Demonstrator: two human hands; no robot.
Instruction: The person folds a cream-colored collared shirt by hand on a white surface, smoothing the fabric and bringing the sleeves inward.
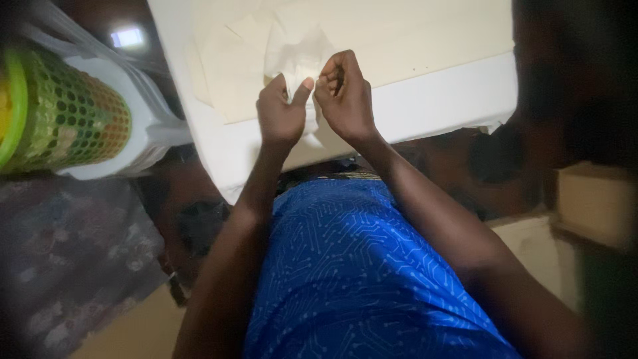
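— What are the hands doing?

— Both are on a crumpled white paper (292, 56) near the front edge of the table (438, 100). The left hand (280, 113) pinches its lower part, thumb up and fingers curled round it.

— And the right?

— The right hand (344, 96) is clenched just beside the left, fingers folded in; it seems to grip the same paper, though the blur hides the contact.

— What else lies on the table?

— Flat cream sheets (232, 73) under and around the paper, toward the left corner.

— Off the table?

— A green mesh basket (66, 113) in a white tub (143, 129) past the left edge — and the person's blue patterned garment (345, 279) below.
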